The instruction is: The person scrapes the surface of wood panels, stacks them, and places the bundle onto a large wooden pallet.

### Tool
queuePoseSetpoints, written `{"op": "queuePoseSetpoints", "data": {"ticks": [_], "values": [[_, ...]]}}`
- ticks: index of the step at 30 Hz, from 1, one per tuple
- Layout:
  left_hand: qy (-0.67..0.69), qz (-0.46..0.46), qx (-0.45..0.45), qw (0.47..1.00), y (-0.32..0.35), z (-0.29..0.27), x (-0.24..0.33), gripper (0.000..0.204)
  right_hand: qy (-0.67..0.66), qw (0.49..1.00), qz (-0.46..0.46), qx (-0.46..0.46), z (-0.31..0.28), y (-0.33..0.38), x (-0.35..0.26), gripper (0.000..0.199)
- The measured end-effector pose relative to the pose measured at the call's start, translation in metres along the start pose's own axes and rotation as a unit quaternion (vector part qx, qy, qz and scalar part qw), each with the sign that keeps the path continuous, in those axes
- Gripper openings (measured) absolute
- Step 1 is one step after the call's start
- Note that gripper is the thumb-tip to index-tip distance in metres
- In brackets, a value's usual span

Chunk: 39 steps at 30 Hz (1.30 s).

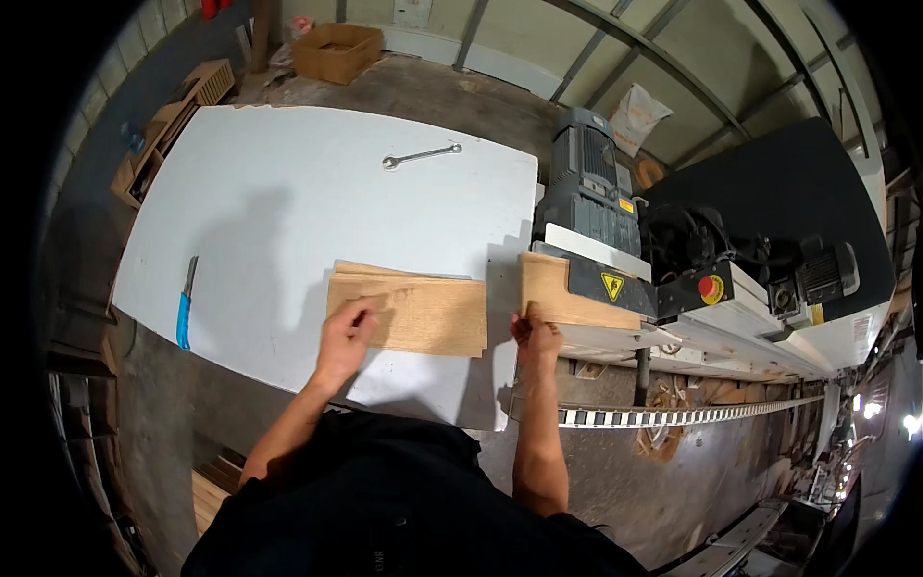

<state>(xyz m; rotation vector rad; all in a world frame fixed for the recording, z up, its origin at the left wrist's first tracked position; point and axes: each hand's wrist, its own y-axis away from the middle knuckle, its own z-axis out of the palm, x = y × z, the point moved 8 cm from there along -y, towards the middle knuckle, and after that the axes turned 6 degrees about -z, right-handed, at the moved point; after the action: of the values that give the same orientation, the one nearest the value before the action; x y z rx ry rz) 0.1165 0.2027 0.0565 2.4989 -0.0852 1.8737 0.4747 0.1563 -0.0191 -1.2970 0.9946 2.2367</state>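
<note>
Left grip [346, 322] lies spread atop the stacked boards [423, 313]; right grip [535, 332] pinches a board [558, 288].

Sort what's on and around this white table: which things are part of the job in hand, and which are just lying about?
In hand:
left hand resting on the stack of wooden panels
right hand on the single wooden panel at the machine

Lying about:
wrench on the white table
blue-handled knife
cardboard box on the floor

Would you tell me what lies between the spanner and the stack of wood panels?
Only bare white tabletop between spanner and panels, in the head view.
</note>
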Motion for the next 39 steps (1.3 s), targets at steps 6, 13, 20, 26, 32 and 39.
{"op": "queuePoseSetpoints", "data": {"ticks": [6, 13, 20, 26, 32, 39], "values": [[0.282, -0.188, -0.168, 0.926, 0.007, 0.086, -0.014, 0.027, -0.036, 0.986, 0.081, -0.139, 0.052, 0.095, 0.052, 0.018], [0.439, -0.295, -0.11, 0.841, 0.01, 0.064, -0.039, 0.031, 0.049, 0.973, 0.128, -0.185, 0.065, 0.127, 0.089, 0.016], [0.444, -0.242, -0.104, 0.856, 0.017, -0.015, -0.052, 0.038, -0.021, 0.98, -0.086, -0.179, 0.071, 0.061, -0.033, 0.02], [0.427, -0.208, -0.072, 0.877, 0.014, -0.046, -0.049, 0.043, 0.042, 0.969, -0.106, -0.218, 0.085, 0.068, -0.042, 0.015], [0.372, -0.227, -0.101, 0.894, 0.01, -0.055, -0.043, 0.042, 0.194, 0.941, -0.152, -0.234, 0.108, 0.066, -0.04, 0.017], [0.212, -0.244, -0.036, 0.946, -0.018, -0.04, -0.06, 0.037, 0.393, 0.876, -0.213, -0.182, 0.06, 0.029, 0.0, 0.025]]}}
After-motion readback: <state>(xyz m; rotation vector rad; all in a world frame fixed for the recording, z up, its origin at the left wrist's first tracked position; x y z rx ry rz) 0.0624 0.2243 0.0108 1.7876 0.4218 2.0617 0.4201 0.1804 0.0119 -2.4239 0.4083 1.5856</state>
